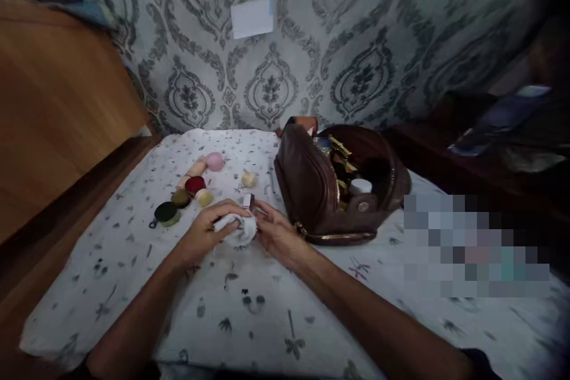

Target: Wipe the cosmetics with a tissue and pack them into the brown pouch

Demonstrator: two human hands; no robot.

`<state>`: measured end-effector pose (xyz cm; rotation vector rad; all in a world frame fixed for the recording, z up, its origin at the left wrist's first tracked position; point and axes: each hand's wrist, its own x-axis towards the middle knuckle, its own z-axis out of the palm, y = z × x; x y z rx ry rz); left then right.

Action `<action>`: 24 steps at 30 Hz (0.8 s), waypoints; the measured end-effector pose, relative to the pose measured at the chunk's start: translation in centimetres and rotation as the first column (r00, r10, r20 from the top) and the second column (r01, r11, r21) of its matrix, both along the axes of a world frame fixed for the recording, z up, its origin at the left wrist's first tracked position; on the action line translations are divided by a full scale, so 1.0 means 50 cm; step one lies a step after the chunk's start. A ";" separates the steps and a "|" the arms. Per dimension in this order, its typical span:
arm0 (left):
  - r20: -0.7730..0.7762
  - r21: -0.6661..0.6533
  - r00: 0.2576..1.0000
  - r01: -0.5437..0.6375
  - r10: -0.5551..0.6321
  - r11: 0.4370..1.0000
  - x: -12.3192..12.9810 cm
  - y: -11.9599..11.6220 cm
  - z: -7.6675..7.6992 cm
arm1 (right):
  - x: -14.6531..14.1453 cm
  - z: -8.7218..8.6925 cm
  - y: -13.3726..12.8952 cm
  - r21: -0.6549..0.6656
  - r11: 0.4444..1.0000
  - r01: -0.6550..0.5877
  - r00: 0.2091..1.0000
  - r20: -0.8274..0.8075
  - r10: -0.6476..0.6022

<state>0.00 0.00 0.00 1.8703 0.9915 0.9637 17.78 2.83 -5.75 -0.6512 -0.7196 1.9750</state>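
Near the middle of the patterned white cloth, my left hand [210,230] is closed on a bunched white cloth [244,230]. My right hand [278,234] is closed round a small box-like item [249,202] with a pale top and dark reddish side, which touches the white cloth. Its lower part is hidden by my fingers. To the right stands an open brown bag [307,184], holding a white-lidded container [360,186] and gold-coloured packets [342,147].
Left of my hands lie a dark green round container [167,214], an olive one [180,198], a red one [195,184], a pale yellow one [203,197] and a pink rounded item [215,161]. Another yellowish piece [249,179] lies beyond my hands. A wooden panel [66,95] stands left.
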 end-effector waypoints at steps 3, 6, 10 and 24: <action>0.089 -0.042 0.991 -0.097 0.101 0.994 -0.007 0.000 -0.002 | 0.003 0.004 -0.009 0.022 0.999 -0.025 1.000 -0.003 0.025; 0.184 -0.059 0.934 -0.302 0.308 0.951 -0.008 0.005 -0.012 | 0.004 0.011 -0.017 0.035 0.997 -0.063 0.998 -0.005 0.063; 0.228 -0.044 0.836 -0.504 0.500 0.863 -0.003 0.013 -0.028 | 0.001 0.018 -0.025 0.055 0.989 -0.135 0.991 0.026 0.134; -0.030 0.203 0.989 -0.133 0.141 0.970 0.007 0.004 -0.021 | 0.000 0.007 -0.010 0.131 0.991 -0.008 1.000 -0.028 0.012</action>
